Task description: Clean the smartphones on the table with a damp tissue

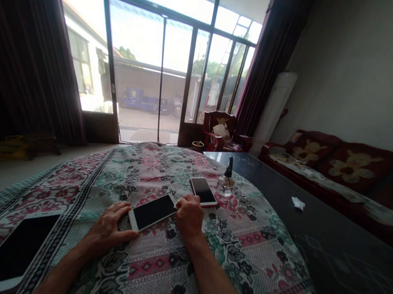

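A white smartphone (153, 212) with a dark screen is held between my hands, low over or on the patterned tablecloth (156, 266). My left hand (110, 225) grips its left end, thumb at the near corner and fingers at the far one. Curled fingers of my right hand (189, 215) close on its right end. Just beyond the right hand, a smaller white phone (203, 192) lies face up. At the lower left rests a large white tablet (16, 249), its screen dark. Past the small phone stands a clear glass bottle (225, 185) with a black top.
On the right, a dark table (329, 256) adjoins the cloth-covered one, with a crumpled white tissue (297, 203) on it. Behind that runs a wooden sofa (353, 164) with cushions. An armchair (224, 131) stands near the glass doors (155, 79).
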{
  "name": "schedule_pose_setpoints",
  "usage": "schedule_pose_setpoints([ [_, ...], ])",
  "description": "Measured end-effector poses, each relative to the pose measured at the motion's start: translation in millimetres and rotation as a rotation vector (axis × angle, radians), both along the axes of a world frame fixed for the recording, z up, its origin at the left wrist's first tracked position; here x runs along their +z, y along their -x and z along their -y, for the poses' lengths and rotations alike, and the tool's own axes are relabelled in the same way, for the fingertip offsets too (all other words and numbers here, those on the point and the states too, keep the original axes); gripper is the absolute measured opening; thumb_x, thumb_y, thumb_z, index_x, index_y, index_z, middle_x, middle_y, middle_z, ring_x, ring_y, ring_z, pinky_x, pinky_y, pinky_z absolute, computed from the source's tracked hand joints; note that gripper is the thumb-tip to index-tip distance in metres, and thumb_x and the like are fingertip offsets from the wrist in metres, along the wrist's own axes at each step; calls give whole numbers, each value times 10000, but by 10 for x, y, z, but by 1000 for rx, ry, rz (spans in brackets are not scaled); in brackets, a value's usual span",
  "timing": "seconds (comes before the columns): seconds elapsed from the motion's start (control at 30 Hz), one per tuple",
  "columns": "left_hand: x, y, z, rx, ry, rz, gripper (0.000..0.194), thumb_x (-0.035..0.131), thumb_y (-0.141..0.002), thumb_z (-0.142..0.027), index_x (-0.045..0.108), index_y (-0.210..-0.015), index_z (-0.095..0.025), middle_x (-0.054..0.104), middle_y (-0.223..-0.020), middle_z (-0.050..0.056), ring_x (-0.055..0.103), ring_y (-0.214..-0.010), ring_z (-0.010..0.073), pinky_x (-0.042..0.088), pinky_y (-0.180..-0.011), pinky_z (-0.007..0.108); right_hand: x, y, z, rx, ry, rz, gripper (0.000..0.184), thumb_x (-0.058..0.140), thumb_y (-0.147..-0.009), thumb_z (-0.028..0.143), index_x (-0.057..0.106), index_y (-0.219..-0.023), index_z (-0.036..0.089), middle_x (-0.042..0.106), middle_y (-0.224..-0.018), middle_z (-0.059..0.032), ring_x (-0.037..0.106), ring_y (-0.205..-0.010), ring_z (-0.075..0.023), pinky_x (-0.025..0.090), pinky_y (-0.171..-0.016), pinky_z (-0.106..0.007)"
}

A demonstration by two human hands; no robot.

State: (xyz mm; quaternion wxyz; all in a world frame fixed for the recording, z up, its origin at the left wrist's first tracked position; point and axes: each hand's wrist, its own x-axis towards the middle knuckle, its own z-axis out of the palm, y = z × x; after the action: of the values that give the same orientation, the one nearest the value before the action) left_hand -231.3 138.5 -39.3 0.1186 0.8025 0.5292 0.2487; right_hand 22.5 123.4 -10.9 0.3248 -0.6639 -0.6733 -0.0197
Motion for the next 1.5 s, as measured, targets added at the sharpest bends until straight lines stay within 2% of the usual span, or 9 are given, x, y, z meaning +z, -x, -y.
schedule_pose_setpoints([
  [0.07, -1, 0, 4, 12, -6, 10, 721, 687, -644, -527, 588, -1220, -104, 533, -1360, 155, 443, -1306, 340, 367, -1103, 454, -16, 80, 20, 92, -45, -30, 260, 508, -849, 79, 720, -774, 211, 660, -938, -41, 516, -960, -183, 413, -773, -243],
  [0.2, -21, 1, -5, 54, -36, 36, 697, 678, -640, -484, 575, -1217, -107, 547, -1340, 143, 485, -1274, 328, 402, -1081, 425, -75, 312, 80, 428, -99, -4, 235, 550, -811, 81, 720, -800, 242, 659, -940, -2, 517, -964, -162, 416, -836, -223],
  [0.27, -40, 3, -21, 78, -51, 34, 697, 662, -645, -478, 568, -1222, -99, 548, -1340, 153, 484, -1274, 335, 404, -1076, 439, -102, 390, 109, 535, -106, 27, 232, 564, -800, 94, 724, -854, 254, 654, -974, 8, 513, -966, -163, 411, -880, -240],
  [0.47, -63, 30, -73, 47, -11, -31, 736, 609, -672, -479, 527, -1283, -77, 491, -1408, 184, 402, -1345, 342, 334, -1122, 457, -103, 407, 153, 585, -71, 76, 247, 603, -785, 155, 714, -975, 269, 626, -1043, -12, 506, -992, -183, 402, -928, -307],
  [0.6, -45, 60, -78, 15, 41, -65, 782, 576, -698, -494, 481, -1334, -49, 435, -1457, 194, 340, -1386, 338, 291, -1146, 452, -77, 399, 147, 627, -63, 98, 212, 554, -858, 170, 710, -967, 264, 615, -1032, -27, 513, -960, -174, 407, -914, -311],
  [0.8, -70, 95, -91, -6, 60, -71, 768, 585, -700, -472, 459, -1365, -109, 408, -1487, 163, 308, -1405, 331, 273, -1148, 458, -63, 445, 137, 712, -48, 161, 178, 572, -851, 134, 702, -939, 217, 609, -1036, -41, 509, -944, -168, 402, -913, -294],
  [1.1, -84, 84, -100, -4, 22, -38, 725, 581, -682, -491, 511, -1309, -135, 475, -1435, 152, 369, -1371, 331, 301, -1132, 463, -61, 489, 162, 665, 1, 174, 200, 556, -868, 147, 721, -914, 251, 612, -1029, -21, 493, -923, -164, 408, -874, -271],
  [1.2, -57, 74, -84, 5, 28, -44, 738, 573, -683, -497, 510, -1306, -105, 469, -1434, 166, 368, -1369, 334, 308, -1131, 450, -61, 451, 144, 621, 11, 161, 211, 568, -850, 137, 737, -896, 254, 616, -1001, -21, 506, -913, -161, 404, -876, -270],
  [1.5, 35, 57, -39, -3, 93, -61, 764, 551, -694, -517, 482, -1332, -101, 429, -1465, 162, 334, -1385, 340, 283, -1140, 449, 11, 128, 23, 304, 66, 65, 248, 567, -824, 101, 760, -851, 255, 646, -941, -18, 536, -930, -163, 415, -831, -226],
])
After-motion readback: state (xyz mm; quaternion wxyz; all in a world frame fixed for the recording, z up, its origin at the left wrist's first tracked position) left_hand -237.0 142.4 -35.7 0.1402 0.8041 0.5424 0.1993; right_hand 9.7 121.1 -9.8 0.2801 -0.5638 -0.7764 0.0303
